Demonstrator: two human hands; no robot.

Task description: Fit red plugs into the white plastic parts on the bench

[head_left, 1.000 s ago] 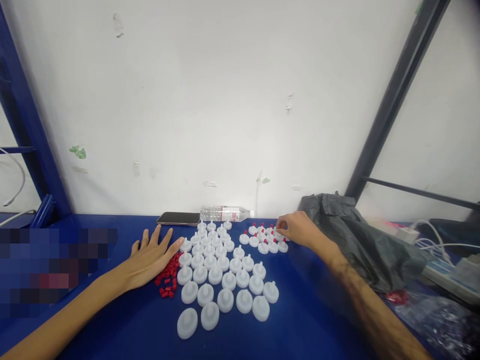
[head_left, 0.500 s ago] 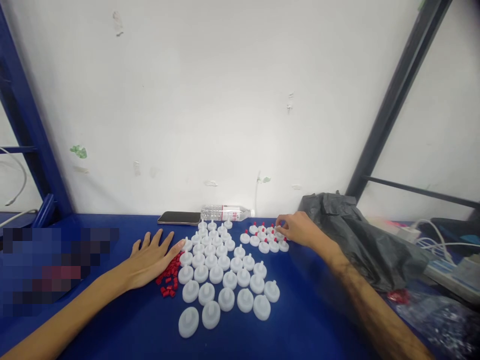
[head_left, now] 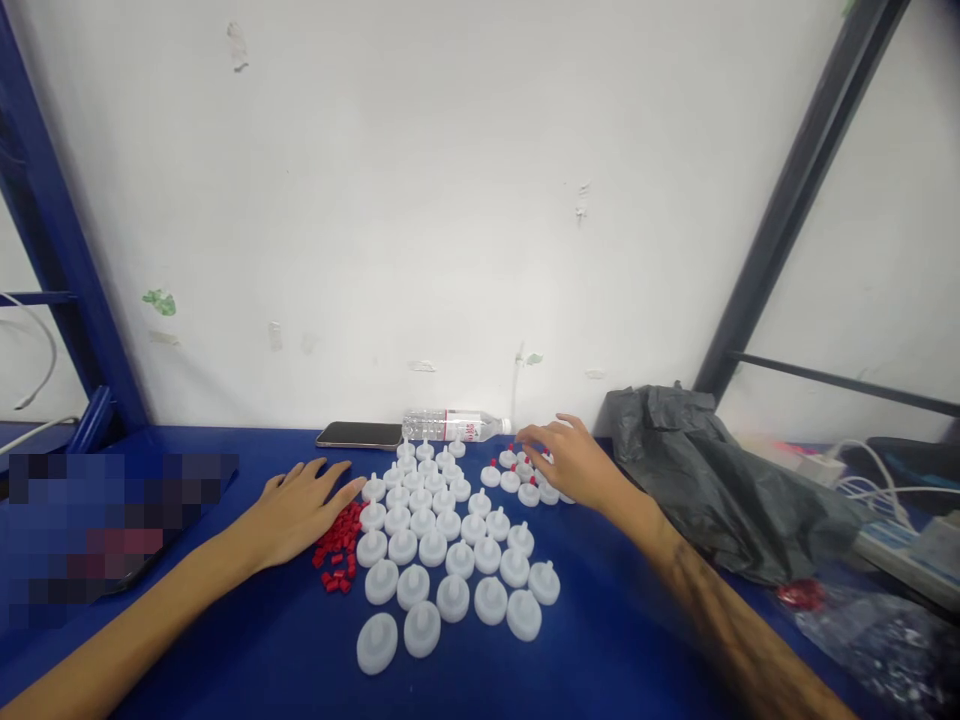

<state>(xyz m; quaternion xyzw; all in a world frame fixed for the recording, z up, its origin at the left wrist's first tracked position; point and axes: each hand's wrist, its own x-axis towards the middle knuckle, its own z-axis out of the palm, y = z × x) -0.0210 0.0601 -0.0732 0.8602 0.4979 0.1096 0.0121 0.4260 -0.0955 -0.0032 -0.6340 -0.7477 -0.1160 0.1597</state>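
My left hand [head_left: 304, 510] lies palm down with its fingers spread, beside a pile of small red caps [head_left: 341, 545]. Its thumb reaches to the edge of a large group of white nozzle lids [head_left: 422, 525], each with an upright spout. Over at the right, my right hand [head_left: 574, 462] hovers above a smaller group of white lids with red tips [head_left: 510, 480]. Its fingers are curved and apart, with nothing visible in them. The hand hides part of that group.
A clear plastic bottle [head_left: 454, 425] lies against the wall, next to a phone [head_left: 360, 435]. At the right stand a black plastic bag [head_left: 697, 480], a power strip with cables [head_left: 900, 545] and a clear bag [head_left: 877, 630]. A blurred-out object [head_left: 82, 540] lies at the left.
My right hand has moved left from the right edge of the red-tipped lids, and its fingers have opened out. The left hand has stayed nearly in place, its fingers a little more bent.
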